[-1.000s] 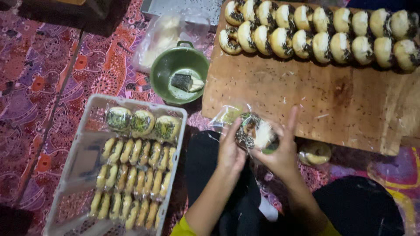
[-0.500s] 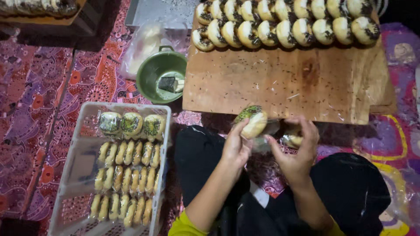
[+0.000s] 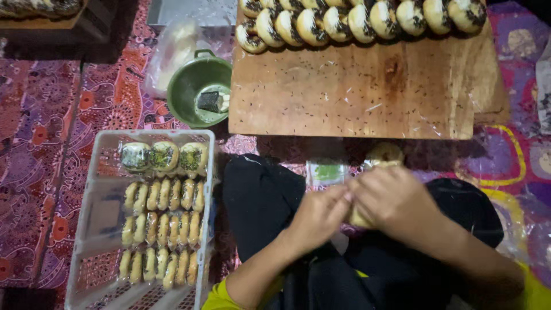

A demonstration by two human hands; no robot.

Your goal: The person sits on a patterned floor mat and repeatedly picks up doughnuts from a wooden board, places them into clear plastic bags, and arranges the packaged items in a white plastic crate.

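Observation:
Both hands meet over my lap, blurred by motion. My left hand (image 3: 318,213) and my right hand (image 3: 393,202) close together around a small pale bun in clear plastic wrap (image 3: 360,219), mostly hidden under the fingers. Another pale bun (image 3: 385,152) lies just beyond the hands, and a clear wrapper with a green label (image 3: 326,172) lies on my lap. A wooden board (image 3: 356,92) sits ahead with a row of seeded buns (image 3: 344,20) along its far edge.
A white plastic crate (image 3: 92,218) at the left holds rows of wrapped buns (image 3: 160,229). A green bowl (image 3: 189,86) with a small dark item stands by the board's left edge. A clear plastic bag (image 3: 178,43) lies behind it. Patterned cloth (image 3: 40,143) covers the floor.
The hands dropped from near the board's front edge to my lap, and the bun once held up in view is now covered by the fingers. The camera view shifted closer.

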